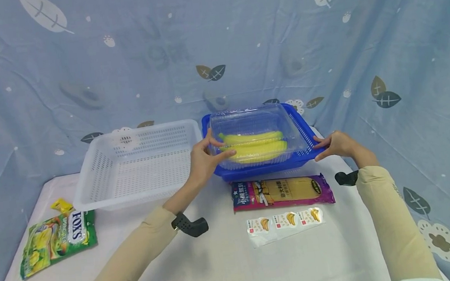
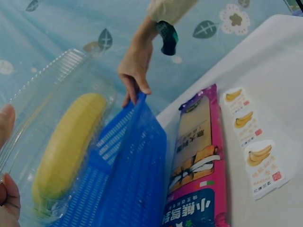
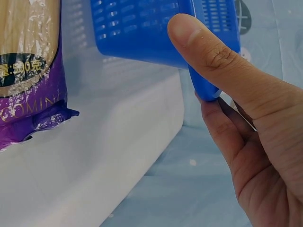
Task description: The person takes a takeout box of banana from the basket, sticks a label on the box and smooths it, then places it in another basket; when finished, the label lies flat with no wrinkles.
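A clear plastic box (image 1: pixel 253 124) with yellow bananas (image 1: pixel 254 151) inside overlaps the blue basket (image 1: pixel 248 172) in the head view. My left hand (image 1: pixel 204 160) grips the box at its left side, thumb across the near corner. In the left wrist view the box (image 2: pixel 57 90) is tilted over the basket's open top. At the basket's right corner, my right hand (image 1: pixel 339 144) pinches the rim. The right wrist view shows the thumb (image 3: pixel 203 45) on top of that blue rim and the fingers curled beneath it.
A white basket (image 1: pixel 141 196) stands left of the blue one. In front lie a noodle pack (image 1: pixel 283 192) and a strip of banana stickers (image 1: pixel 283 223). A green FOX'S bag (image 1: pixel 57 242) and a small yellow packet (image 1: pixel 61 205) are at far left. Patterned cloth (image 1: pixel 151 52) hangs behind.
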### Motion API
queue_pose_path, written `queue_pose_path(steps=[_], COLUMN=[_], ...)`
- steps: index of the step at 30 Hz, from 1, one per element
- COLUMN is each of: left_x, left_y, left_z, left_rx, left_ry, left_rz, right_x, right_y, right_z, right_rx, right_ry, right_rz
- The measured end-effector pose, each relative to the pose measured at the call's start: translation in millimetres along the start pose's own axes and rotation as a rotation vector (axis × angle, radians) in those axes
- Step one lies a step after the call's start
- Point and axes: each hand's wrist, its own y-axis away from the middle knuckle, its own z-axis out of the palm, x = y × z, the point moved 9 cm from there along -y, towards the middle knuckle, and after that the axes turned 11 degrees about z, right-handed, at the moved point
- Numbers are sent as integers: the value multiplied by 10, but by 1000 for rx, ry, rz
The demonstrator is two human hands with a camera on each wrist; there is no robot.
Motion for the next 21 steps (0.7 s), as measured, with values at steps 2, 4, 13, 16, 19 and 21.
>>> queue_pose_path(steps=[2,4,13,16,19,21], left_x=[5,12,119,166,197,207], left_y=[27,56,198,259,337,393], left_z=[-9,-17,-71,-109,-143,-157], left_rx=[0,1,15,22,24,26], left_ry=[-1,-3,7,19,31,47], left_rz=[1,6,44,47,44,38], right_x=[-6,-8,-7,1,-3,-9], right_y=[4,9,44,35,20,14], right_z=[5,5,-15,-14,-6,-5], right_rx=[-2,-1,2,4,6,8], right_ry=[6,8,4,7,12,15], right_rz=[-3,-3,-4,3,-2,-7])
